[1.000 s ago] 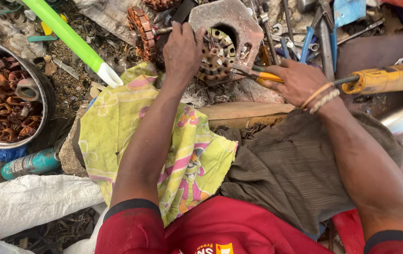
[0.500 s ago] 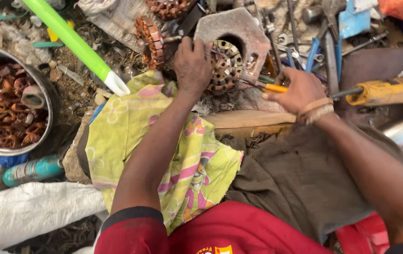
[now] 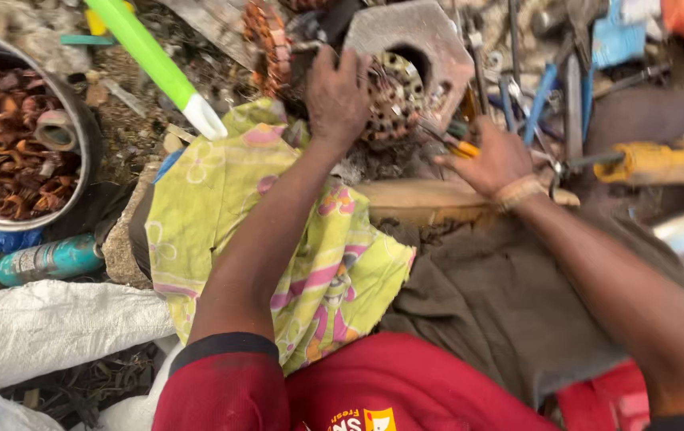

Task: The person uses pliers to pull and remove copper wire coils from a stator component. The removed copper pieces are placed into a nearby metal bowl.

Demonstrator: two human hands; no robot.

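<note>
Motor part point(image 3: 406, 64), a grey metal block with a round hole full of copper wire, sits at the top middle, among scrap and tools on the ground. The left hand point(image 3: 335, 96) presses flat on its left side and holds it steady. The right hand point(image 3: 495, 160) is clenched around pliers with orange handles point(image 3: 457, 144), and their tip pokes at the wire. A yellow flowered cloth point(image 3: 214, 215) lies over the left knee. A metal bowl of copper bits point(image 3: 7, 152) sits far left.
</note>
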